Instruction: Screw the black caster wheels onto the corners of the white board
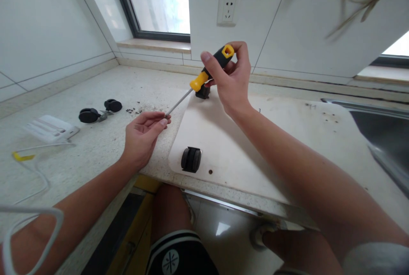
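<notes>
My right hand [234, 76] is wrapped round the black and yellow handle of a screwdriver [198, 81], its shaft slanting down to the left. At the tip, the thumb and fingers of my left hand [143, 134] are pinched together; whatever small thing they hold there is hidden. Below the hands lies a white board [230, 138] on the counter. A black caster [191, 159] sits on its near left corner. Another black caster [202, 92] is at the far left corner, partly behind my right hand and the screwdriver.
Two loose black casters [89, 115] lie on the speckled counter [105, 79], near dark crumbs [137, 108]. Further left are a white box-like device [53, 128] and a white cable [41, 177] with a yellow tie. A metal sink [383, 125] borders the board's right end.
</notes>
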